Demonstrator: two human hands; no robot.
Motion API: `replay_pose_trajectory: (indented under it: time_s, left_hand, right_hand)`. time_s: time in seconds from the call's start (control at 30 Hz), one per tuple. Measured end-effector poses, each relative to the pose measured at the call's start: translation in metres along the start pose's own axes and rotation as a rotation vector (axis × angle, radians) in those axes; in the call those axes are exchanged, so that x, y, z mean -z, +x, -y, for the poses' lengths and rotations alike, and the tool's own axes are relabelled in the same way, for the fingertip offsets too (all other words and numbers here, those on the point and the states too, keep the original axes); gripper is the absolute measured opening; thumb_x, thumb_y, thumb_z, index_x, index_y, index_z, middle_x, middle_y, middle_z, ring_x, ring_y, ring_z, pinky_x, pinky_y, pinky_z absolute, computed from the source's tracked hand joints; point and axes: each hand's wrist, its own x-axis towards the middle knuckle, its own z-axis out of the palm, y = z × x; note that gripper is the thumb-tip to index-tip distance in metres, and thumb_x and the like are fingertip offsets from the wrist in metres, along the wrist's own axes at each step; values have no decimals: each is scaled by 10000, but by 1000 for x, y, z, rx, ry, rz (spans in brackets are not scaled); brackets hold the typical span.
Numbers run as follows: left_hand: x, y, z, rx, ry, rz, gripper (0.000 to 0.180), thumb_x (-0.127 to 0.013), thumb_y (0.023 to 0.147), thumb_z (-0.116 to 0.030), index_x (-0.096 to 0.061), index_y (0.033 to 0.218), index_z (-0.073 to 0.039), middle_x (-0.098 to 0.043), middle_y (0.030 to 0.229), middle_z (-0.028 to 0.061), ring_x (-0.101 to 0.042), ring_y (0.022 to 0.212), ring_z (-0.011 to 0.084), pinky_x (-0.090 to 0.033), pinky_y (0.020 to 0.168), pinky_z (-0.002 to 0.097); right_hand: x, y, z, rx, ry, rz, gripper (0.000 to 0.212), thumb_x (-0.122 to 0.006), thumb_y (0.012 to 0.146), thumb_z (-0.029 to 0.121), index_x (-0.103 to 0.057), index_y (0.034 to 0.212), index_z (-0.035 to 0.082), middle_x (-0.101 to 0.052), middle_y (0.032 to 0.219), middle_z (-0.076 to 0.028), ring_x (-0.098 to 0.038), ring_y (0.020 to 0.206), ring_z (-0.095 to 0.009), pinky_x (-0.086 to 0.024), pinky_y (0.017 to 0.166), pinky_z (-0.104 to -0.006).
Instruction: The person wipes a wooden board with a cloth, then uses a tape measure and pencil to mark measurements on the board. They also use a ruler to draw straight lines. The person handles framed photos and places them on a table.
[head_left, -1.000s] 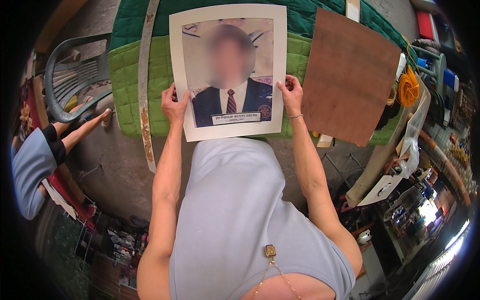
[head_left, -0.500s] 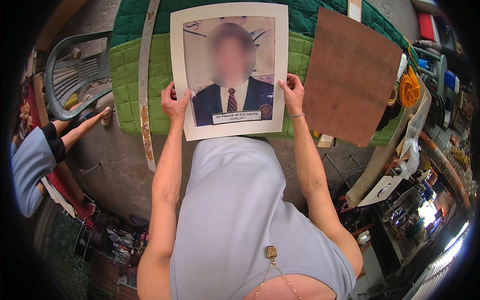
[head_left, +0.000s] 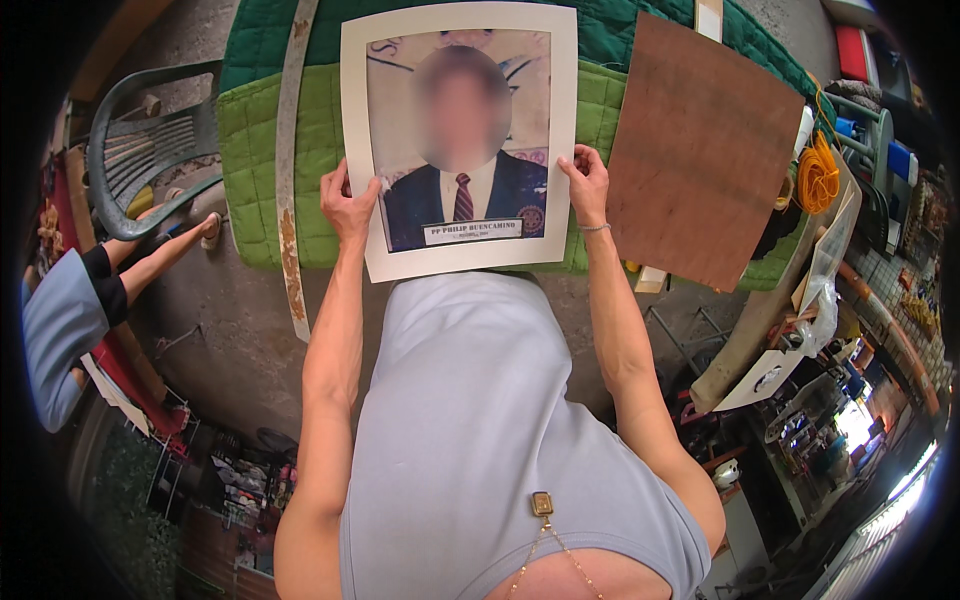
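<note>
Between my two hands is a matted portrait photo (head_left: 466,262), a large print with a wide white border. It shows a person in a dark suit and striped tie, the head blurred out. My left hand (head_left: 349,203) pinches the left border low down, thumb on the front and fingers behind. On the opposite border my right hand (head_left: 586,185) grips in the same way, a thin bracelet at its wrist. The photo is over the near part of a table covered with a green quilted cloth (head_left: 255,140); whether it touches the cloth I cannot tell.
A brown board (head_left: 705,150) lies right of the photo, with a coil of orange cord (head_left: 819,174) beyond it. Left of the photo runs a worn wooden strip (head_left: 289,150). A dark plastic chair (head_left: 150,150) stands at the left, near another person (head_left: 70,330).
Almost nothing differs. The photo's upper edge has shifted very slightly upward, and both hands keep their hold.
</note>
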Motion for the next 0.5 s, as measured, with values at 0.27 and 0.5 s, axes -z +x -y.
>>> replay_pose_trajectory:
  time_s: [0.27,0.5]
  left_hand:
    - [-3,1,0,7,31,-7,559,-802,611,-204,-694,1139,-57,-563,820,30,-501,621,142,-458,584,291]
    - [-3,0,1,28,118,29,573,-810,609,-251,-697,1144,-81,-564,804,16,-500,621,143,-456,593,300]
  right_hand:
    - [-1,-2,6,-10,-19,-4,289,-735,820,154,-628,1039,-1,-533,740,46,-467,666,-49,-417,614,-204]
    - [-1,0,1,-9,-23,-12,282,-734,819,153,-630,1033,4,-528,739,48,-456,662,-50,-410,610,-206]
